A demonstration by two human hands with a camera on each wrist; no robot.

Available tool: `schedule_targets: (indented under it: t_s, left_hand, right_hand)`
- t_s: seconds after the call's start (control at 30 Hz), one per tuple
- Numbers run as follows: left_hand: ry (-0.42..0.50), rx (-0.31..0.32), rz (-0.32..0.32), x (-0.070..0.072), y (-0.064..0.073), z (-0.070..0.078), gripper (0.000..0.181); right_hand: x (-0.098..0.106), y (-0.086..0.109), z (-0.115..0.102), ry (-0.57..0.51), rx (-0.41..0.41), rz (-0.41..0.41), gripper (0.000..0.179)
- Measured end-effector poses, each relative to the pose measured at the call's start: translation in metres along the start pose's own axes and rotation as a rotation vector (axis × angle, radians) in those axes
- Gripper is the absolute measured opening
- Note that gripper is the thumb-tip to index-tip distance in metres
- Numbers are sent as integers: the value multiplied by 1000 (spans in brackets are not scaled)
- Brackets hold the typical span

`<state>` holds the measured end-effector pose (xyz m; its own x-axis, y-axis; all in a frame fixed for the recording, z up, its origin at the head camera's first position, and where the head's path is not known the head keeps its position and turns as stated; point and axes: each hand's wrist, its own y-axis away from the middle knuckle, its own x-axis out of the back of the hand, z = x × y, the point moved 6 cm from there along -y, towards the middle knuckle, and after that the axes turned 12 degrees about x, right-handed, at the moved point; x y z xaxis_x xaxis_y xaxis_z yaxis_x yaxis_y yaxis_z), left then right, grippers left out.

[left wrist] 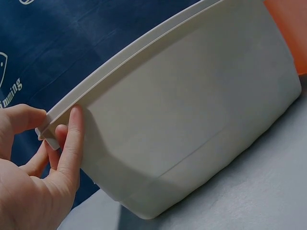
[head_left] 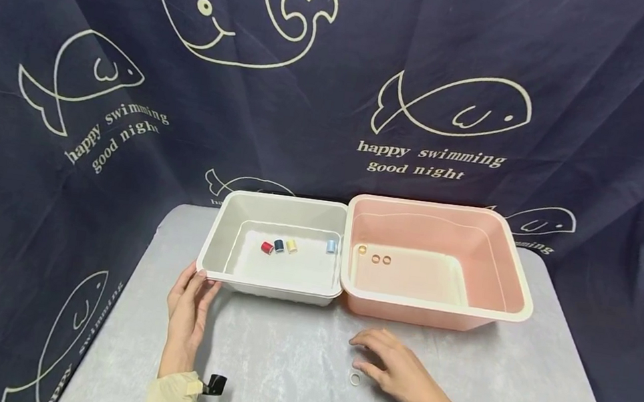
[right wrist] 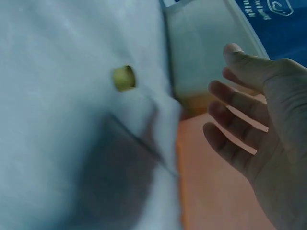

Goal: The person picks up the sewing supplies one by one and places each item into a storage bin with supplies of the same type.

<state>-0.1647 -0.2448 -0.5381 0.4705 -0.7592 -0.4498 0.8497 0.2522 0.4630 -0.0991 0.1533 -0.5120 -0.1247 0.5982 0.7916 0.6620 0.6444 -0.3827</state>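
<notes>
My left hand (head_left: 188,312) pinches the front left corner of the white bin's rim (head_left: 269,284), thumb on top and fingers beneath, as the left wrist view shows. Over the table in front of the pink bin, my right hand (head_left: 400,371) hovers with loosely bent fingers and holds nothing. Close to its thumb a small gold-coloured ring (right wrist: 124,78) sits on the tabletop, apart from the fingers. Inside the white bin lie a red thread spool (head_left: 266,248), a navy spool (head_left: 279,246), a yellow spool (head_left: 291,246) and a light blue spool (head_left: 331,247).
The pink bin (head_left: 418,305) stands against the white bin's right side, with three rings (head_left: 376,258) on its floor at the left. A pale cloth covers the table (head_left: 278,363). Behind hangs a dark blue curtain (head_left: 331,128) with fish drawings.
</notes>
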Motion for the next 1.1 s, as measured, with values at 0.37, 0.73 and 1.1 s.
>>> schedule_targets:
  t_s: [0.37,0.73,1.1]
  left_hand:
    - [15,-16,-14,0,1,-3,44]
    - [103,-2,-15,-2,1,1,40]
    - [72,-9,-9,-2,4,-1,40]
  right_hand:
    - [-39,28,3,-23,-194,-80,43]
    - [-51,37,2,8,-227,49,32]
    - [-63,50,13,-76,-202,208,25]
